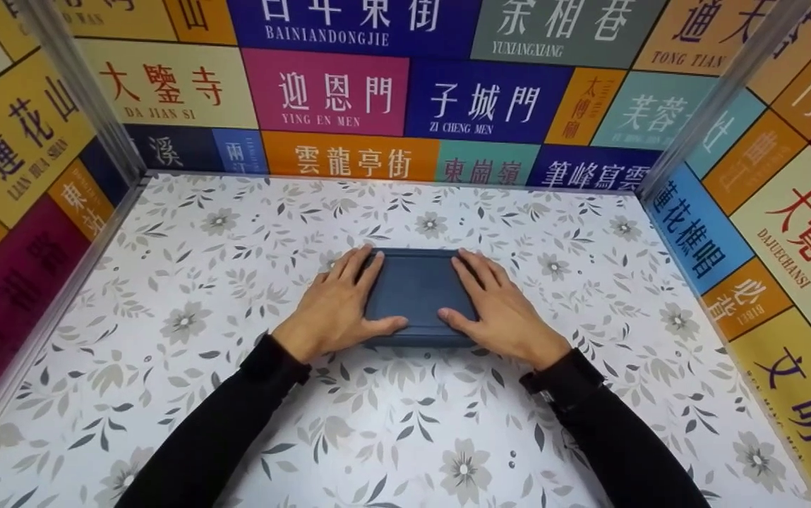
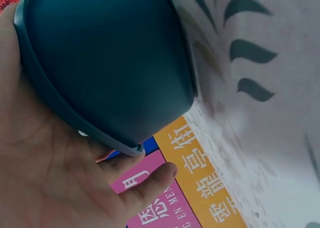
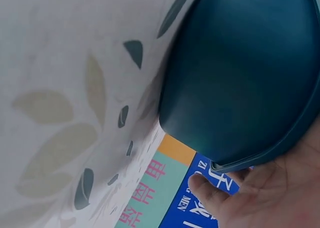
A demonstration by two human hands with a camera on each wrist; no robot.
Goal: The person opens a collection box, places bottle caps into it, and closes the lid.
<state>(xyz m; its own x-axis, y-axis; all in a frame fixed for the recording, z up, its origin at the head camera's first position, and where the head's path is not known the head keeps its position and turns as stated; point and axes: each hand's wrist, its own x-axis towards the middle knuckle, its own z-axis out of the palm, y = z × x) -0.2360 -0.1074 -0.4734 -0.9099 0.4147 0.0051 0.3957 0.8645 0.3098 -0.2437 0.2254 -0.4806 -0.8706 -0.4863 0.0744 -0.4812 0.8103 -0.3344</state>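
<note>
A dark blue rectangular box with a flat top sits on the patterned surface, between two hands. My left hand rests against its left end, thumb along the near edge of the top and fingertips by the far left corner. Mirroring it, my right hand touches the right end, thumb on top and fingers toward the far right corner. In the left wrist view the box's smooth side tapers below an overhanging rim that lies against the palm. The right wrist view shows the opposite side likewise. Fingers look mostly straight.
A white tabletop printed with grey flowers and leaves surrounds the box. Colourful panels with Chinese lettering form a back wall, a left wall and a right wall. Metal-looking posts stand at the corners.
</note>
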